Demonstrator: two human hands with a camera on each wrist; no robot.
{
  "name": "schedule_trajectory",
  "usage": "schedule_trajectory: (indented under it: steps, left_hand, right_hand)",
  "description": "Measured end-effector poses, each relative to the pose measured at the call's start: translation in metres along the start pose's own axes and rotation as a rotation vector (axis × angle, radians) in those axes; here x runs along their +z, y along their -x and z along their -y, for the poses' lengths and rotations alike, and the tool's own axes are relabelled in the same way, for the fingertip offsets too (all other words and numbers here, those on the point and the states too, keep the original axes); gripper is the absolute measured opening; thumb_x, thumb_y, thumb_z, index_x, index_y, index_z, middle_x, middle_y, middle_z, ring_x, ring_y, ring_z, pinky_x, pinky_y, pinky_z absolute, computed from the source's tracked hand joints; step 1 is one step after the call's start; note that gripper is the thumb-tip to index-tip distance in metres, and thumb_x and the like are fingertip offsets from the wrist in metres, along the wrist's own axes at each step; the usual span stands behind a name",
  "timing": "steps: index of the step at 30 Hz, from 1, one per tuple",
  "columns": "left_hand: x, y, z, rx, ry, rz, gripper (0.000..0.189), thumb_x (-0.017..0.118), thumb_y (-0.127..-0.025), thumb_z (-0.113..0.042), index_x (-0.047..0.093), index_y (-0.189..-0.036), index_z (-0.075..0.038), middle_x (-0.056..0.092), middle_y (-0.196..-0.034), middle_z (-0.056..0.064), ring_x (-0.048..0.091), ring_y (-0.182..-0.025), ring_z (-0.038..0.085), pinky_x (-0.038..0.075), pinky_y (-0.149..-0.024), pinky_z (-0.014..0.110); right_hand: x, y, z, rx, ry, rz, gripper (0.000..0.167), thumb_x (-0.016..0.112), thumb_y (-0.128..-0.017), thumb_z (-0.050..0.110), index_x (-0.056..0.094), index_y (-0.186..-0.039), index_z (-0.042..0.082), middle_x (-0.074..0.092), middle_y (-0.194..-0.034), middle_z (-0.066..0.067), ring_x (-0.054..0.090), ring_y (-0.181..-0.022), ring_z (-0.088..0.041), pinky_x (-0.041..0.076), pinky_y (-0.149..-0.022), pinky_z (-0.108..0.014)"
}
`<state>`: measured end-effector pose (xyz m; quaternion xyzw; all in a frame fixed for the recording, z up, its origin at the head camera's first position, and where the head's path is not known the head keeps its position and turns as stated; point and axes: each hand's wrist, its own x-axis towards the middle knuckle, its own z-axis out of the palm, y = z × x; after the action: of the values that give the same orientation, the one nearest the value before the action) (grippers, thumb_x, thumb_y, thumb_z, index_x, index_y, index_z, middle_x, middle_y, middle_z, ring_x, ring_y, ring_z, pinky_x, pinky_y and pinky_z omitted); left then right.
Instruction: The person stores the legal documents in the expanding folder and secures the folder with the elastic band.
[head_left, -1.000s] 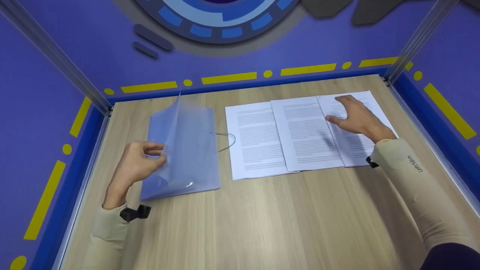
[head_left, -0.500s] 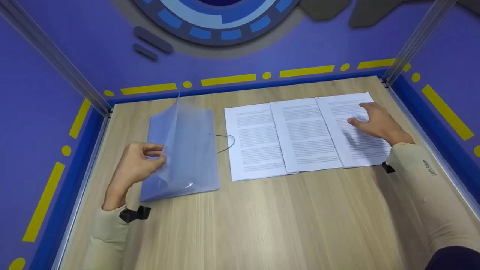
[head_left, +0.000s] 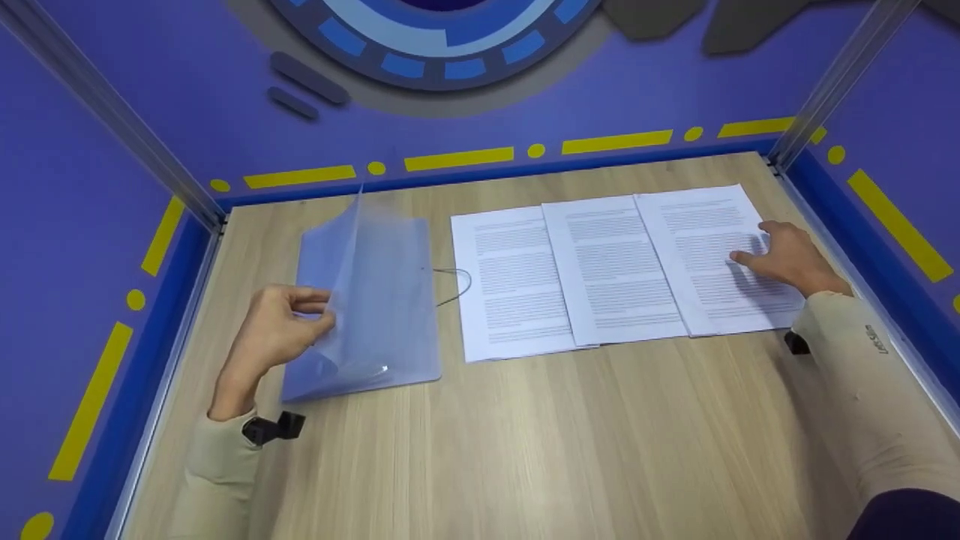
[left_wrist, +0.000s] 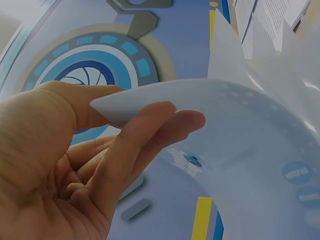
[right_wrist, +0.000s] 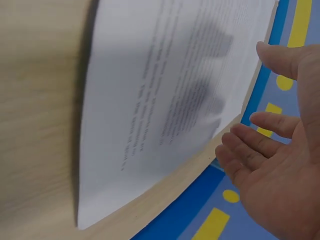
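Note:
On the left of the table lies a translucent bluish plastic folder (head_left: 397, 300) with a thin elastic loop (head_left: 463, 281) at its right edge. My left hand (head_left: 277, 322) pinches the lifted cover (left_wrist: 240, 115) between thumb and fingers, and the cover stands bent upward. Three printed paper stacks overlap in a row: a left one (head_left: 517, 285), a middle one (head_left: 619, 270) and a right one (head_left: 731, 262). Over the right edge of the right stack hovers my right hand (head_left: 795, 259), fingers relaxed and apart, holding nothing. In the right wrist view its shadow falls on the printed page (right_wrist: 150, 110).
A wood-grain table (head_left: 487, 450) carries everything. Blue-purple panels with yellow marks (head_left: 457, 157) wall in its back and sides, with metal posts (head_left: 832, 82) at the far corners. Part of the elastic loop lies over the left paper stack.
My right hand has moved right and slightly nearer across the right paper stack, uncovering more of its print. The left hand keeps the folder cover raised in the same place.

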<state>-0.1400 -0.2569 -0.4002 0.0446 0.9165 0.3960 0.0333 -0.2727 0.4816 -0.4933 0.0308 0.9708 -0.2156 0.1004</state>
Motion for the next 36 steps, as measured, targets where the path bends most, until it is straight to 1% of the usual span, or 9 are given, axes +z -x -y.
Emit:
schedule_trajectory:
  steps: [4, 10, 15, 18, 20, 23, 26, 31, 36]
  left_hand:
    - [0.001, -0.001, 0.000, 0.002, -0.006, -0.001, 0.036, 0.071, -0.095, -0.007, 0.074, -0.129, 0.005, 0.076, -0.120, 0.027, 0.079, -0.096, 0.034, 0.058, -0.067, 0.020]
    - [0.002, -0.001, 0.000, 0.004, -0.004, 0.004, 0.036, 0.071, -0.096, -0.007, 0.074, -0.129, 0.005, 0.076, -0.121, 0.028, 0.080, -0.092, 0.032, 0.058, -0.065, 0.021]
    - [0.001, -0.001, 0.001, -0.004, 0.011, 0.017, 0.037, 0.069, -0.096, -0.006, 0.073, -0.131, 0.006, 0.074, -0.125, 0.028, 0.077, -0.104, 0.038, 0.058, -0.069, 0.020]
    - [0.001, -0.002, 0.001, -0.010, 0.022, 0.022, 0.038, 0.069, -0.097, -0.006, 0.072, -0.132, 0.006, 0.073, -0.126, 0.029, 0.077, -0.105, 0.039, 0.058, -0.069, 0.019]
    - [0.001, -0.002, 0.001, -0.008, 0.018, 0.022, 0.038, 0.069, -0.097, -0.007, 0.072, -0.132, 0.006, 0.074, -0.126, 0.029, 0.077, -0.105, 0.038, 0.058, -0.070, 0.019]
    - [0.000, -0.001, 0.001, -0.004, 0.015, 0.018, 0.037, 0.069, -0.097, -0.006, 0.072, -0.132, 0.006, 0.074, -0.125, 0.029, 0.078, -0.102, 0.038, 0.058, -0.069, 0.018]
    - [0.000, -0.001, 0.001, 0.002, 0.009, 0.010, 0.037, 0.070, -0.096, -0.006, 0.073, -0.131, 0.006, 0.074, -0.124, 0.029, 0.078, -0.101, 0.038, 0.057, -0.069, 0.018]
    - [0.001, -0.002, 0.000, 0.000, -0.003, 0.001, 0.035, 0.071, -0.096, -0.007, 0.075, -0.129, 0.004, 0.076, -0.122, 0.027, 0.078, -0.101, 0.038, 0.057, -0.069, 0.019]
    - [0.003, -0.002, 0.001, 0.008, -0.015, 0.005, 0.035, 0.071, -0.096, -0.007, 0.075, -0.128, 0.004, 0.076, -0.122, 0.027, 0.078, -0.101, 0.038, 0.057, -0.069, 0.020]
  right_hand:
    - [0.002, 0.003, -0.007, 0.019, 0.002, -0.005, 0.097, 0.074, -0.098, 0.037, 0.025, -0.154, -0.024, 0.035, -0.151, -0.050, 0.039, -0.131, -0.063, 0.033, -0.114, -0.079]
    - [0.006, 0.004, -0.010, 0.064, 0.011, -0.008, 0.099, 0.077, -0.095, 0.036, 0.025, -0.155, -0.023, 0.035, -0.150, -0.050, 0.039, -0.128, -0.062, 0.034, -0.114, -0.078]
    - [0.005, 0.005, -0.013, 0.075, -0.001, -0.031, 0.096, 0.075, -0.095, 0.031, 0.024, -0.155, -0.024, 0.035, -0.149, -0.051, 0.040, -0.125, -0.063, 0.035, -0.112, -0.079]
    - [0.005, 0.004, -0.013, 0.096, -0.022, -0.035, 0.093, 0.074, -0.096, 0.028, 0.024, -0.155, -0.024, 0.036, -0.148, -0.050, 0.040, -0.125, -0.062, 0.034, -0.112, -0.080]
    - [0.005, 0.004, -0.013, 0.109, -0.041, -0.044, 0.092, 0.075, -0.095, 0.026, 0.026, -0.154, -0.024, 0.037, -0.146, -0.050, 0.040, -0.123, -0.062, 0.035, -0.112, -0.079]
    - [0.004, 0.002, -0.013, 0.106, -0.066, -0.064, 0.087, 0.079, -0.093, 0.022, 0.032, -0.151, -0.023, 0.043, -0.140, -0.049, 0.044, -0.118, -0.060, 0.039, -0.110, -0.077]
    - [0.001, 0.001, -0.013, 0.104, -0.089, -0.077, 0.087, 0.081, -0.091, 0.019, 0.034, -0.149, -0.024, 0.045, -0.137, -0.048, 0.045, -0.115, -0.059, 0.041, -0.108, -0.075]
    - [-0.002, -0.001, -0.012, 0.113, -0.101, -0.068, 0.090, 0.083, -0.090, 0.019, 0.032, -0.151, -0.024, 0.043, -0.140, -0.048, 0.044, -0.118, -0.059, 0.039, -0.110, -0.075]
    - [-0.003, -0.001, -0.012, 0.156, -0.115, -0.052, 0.089, 0.084, -0.091, 0.021, 0.032, -0.150, -0.022, 0.041, -0.140, -0.046, 0.041, -0.119, -0.058, 0.038, -0.111, -0.074]
